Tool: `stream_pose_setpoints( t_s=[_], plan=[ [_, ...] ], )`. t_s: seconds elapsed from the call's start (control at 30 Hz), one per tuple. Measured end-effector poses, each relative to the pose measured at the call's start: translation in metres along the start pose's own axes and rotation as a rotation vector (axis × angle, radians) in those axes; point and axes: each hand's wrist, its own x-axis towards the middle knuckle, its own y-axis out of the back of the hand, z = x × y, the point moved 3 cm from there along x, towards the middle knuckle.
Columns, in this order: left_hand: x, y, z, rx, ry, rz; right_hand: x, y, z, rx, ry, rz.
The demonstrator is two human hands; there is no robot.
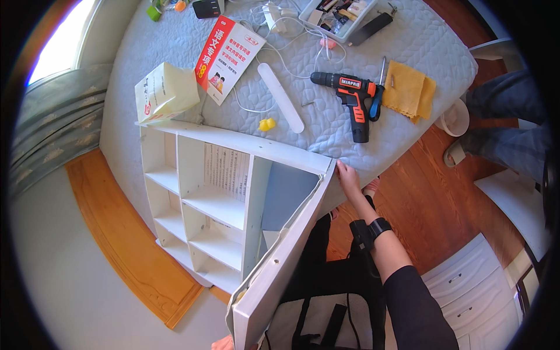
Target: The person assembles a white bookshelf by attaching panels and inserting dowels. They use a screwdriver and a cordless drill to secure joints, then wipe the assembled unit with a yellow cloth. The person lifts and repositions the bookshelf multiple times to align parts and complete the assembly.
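A white shelf unit (213, 207) with several compartments stands against the quilted bed. Along its right side runs a long white panel (280, 254) with a small hole in its face and a greyish strip along its edge. At the panel's far end, by the unit's top corner, my right hand (348, 179) grips the edge with curled fingers. My left hand (223, 343) shows only in part at the bottom of the picture, closed against the panel's near end. A cordless drill (353, 104), black and orange, lies on the bed beyond my right hand.
On the bed (233, 131) are a screwdriver (379, 90), yellow cloth (410, 90), long white bar (281, 98), red-and-white booklet (227, 58), pale bag (166, 93), cables and a tool tray (338, 17). Another person's legs (507, 116) stand right, near white drawers (472, 291).
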Motion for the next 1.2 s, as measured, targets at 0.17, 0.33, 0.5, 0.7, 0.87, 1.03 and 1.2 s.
stream_pose_setpoints(
  t_s=[0.17,0.33,0.5,0.7,0.87,1.03,1.2],
  plan=[
    [-0.007,0.000,-0.011,0.109,0.023,-0.024,-0.009,-0.004,-0.007,-0.045,-0.080,0.152],
    [-0.015,-0.001,-0.010,0.194,0.031,0.031,-0.011,-0.002,-0.010,0.136,0.043,0.072],
    [-0.019,0.001,-0.011,0.147,0.063,0.063,-0.007,0.002,-0.013,0.128,0.220,0.003],
    [-0.023,0.000,-0.019,0.160,0.139,-0.019,-0.020,-0.002,-0.020,0.010,0.190,0.226],
    [-0.020,-0.002,-0.024,0.166,0.106,-0.059,-0.007,0.001,-0.020,-0.093,0.000,0.169],
    [-0.016,0.000,-0.020,0.166,0.064,-0.035,-0.015,-0.002,-0.022,-0.188,0.086,0.255],
    [-0.017,0.002,-0.012,0.181,0.032,0.037,-0.025,-0.011,-0.023,0.251,-0.139,0.191]
  ],
)
